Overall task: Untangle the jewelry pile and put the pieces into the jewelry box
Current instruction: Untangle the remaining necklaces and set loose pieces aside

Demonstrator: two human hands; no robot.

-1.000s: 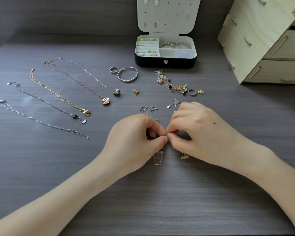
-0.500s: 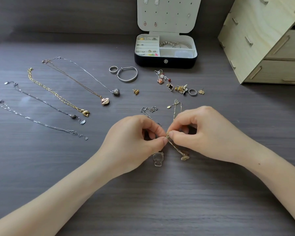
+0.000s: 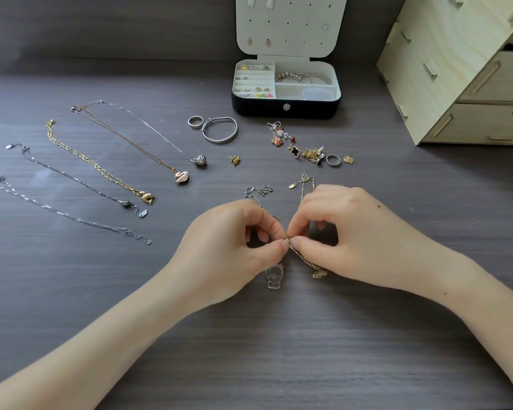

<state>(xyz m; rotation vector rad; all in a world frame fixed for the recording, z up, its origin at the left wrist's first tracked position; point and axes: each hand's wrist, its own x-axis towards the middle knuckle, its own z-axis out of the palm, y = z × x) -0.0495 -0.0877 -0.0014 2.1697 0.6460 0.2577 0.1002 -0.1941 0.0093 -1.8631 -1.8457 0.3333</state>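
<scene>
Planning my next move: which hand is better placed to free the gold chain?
Probably right: the right hand pinches the gold chain, pendant beside it; the left hand pinches the tangle.

Left hand (image 3: 228,250) and right hand (image 3: 347,235) pinch a gold chain (image 3: 305,261) over the table (image 3: 249,350).

lid (image 3: 290,25) top cropped, drawer unit (image 3: 456,69) cropped right

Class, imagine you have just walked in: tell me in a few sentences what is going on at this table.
A person is picking apart the tangled chains, one gold, one silver. The left hand and right hand each pinch the knot between thumb and forefinger. Five necklaces lie straightened at the left; rings, earrings and a bangle lie loose before the open jewelry box.
</scene>
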